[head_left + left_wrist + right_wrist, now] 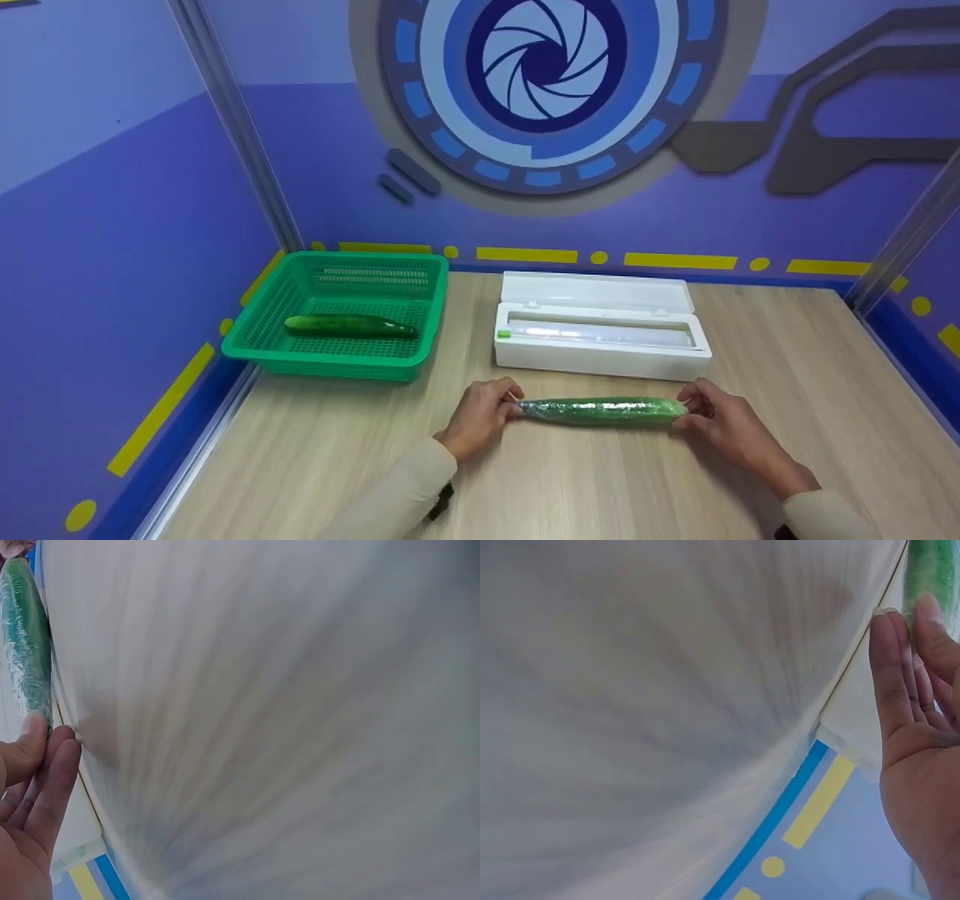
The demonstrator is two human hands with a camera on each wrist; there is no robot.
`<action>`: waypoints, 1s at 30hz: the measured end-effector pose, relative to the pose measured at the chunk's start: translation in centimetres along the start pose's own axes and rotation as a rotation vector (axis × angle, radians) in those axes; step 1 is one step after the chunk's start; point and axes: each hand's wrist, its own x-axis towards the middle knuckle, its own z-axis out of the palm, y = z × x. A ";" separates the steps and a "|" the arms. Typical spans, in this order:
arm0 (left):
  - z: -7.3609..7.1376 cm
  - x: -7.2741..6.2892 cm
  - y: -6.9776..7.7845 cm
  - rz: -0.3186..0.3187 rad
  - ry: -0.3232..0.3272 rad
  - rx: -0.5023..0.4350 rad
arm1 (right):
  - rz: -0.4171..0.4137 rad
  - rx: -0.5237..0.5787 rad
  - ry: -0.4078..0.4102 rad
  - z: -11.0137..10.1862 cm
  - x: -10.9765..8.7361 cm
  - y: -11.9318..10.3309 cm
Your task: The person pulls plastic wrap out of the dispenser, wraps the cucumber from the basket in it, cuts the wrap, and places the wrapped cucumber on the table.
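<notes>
A cucumber [604,410] wrapped in clear plastic film lies crosswise between my two hands, low over the table in the head view. My left hand [480,416] pinches the twisted film at its left end. At the paler right end, my right hand [724,420] pinches the film between thumb and fingers. The left wrist view shows the wrapped cucumber [26,637] running up from the left thumb and fingertips. In the right wrist view, the right hand [915,705] has its thumb and fingertips at the cucumber's end [930,577].
Just behind the cucumber stands a white cling film box [600,362], lid raised, with a film roll [600,334] inside and a green slider [504,334]. A green basket [337,367] at the back left holds an unwrapped cucumber [349,326]. Blue-purple panels [315,165] border the wooden table [337,450].
</notes>
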 end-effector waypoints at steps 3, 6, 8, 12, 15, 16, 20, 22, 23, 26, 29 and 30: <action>-0.1 0.0 0.1 -0.012 -0.007 0.019 | -0.021 0.025 0.005 0.0 -0.2 0.2; 0.0 -0.1 0.2 -0.014 -0.018 0.055 | -0.035 0.068 -0.023 0.0 -0.2 0.5; 0.1 -0.1 0.3 -0.004 -0.020 0.082 | -0.040 0.092 -0.045 -0.1 -0.2 0.6; 0.1 -0.2 0.3 0.012 -0.017 0.094 | -0.043 0.085 -0.047 -0.2 0.0 0.7; 0.1 -0.2 0.3 -0.004 -0.029 0.060 | -0.074 0.012 0.005 -0.2 0.0 0.5; 0.1 -0.2 0.2 -0.009 -0.029 0.052 | -0.083 -0.012 0.024 -0.1 0.0 0.5; 0.1 -0.2 0.1 -0.036 -0.027 0.039 | -0.059 -0.034 0.020 0.1 0.0 0.3; 0.1 -0.2 0.0 -0.044 -0.020 0.023 | -0.027 -0.022 -0.006 0.2 0.1 0.3; 0.1 -0.2 0.0 -0.053 -0.022 0.009 | -0.015 -0.019 -0.021 0.2 0.1 0.3; 0.1 -0.1 0.0 -0.064 -0.019 -0.026 | -0.007 -0.025 -0.046 0.2 0.2 0.3; 0.1 0.0 0.1 -0.061 -0.018 -0.024 | -0.031 -0.043 -0.045 0.1 0.2 0.3; 0.1 0.0 0.1 -0.050 -0.017 -0.009 | -0.041 -0.046 -0.041 0.1 0.2 0.3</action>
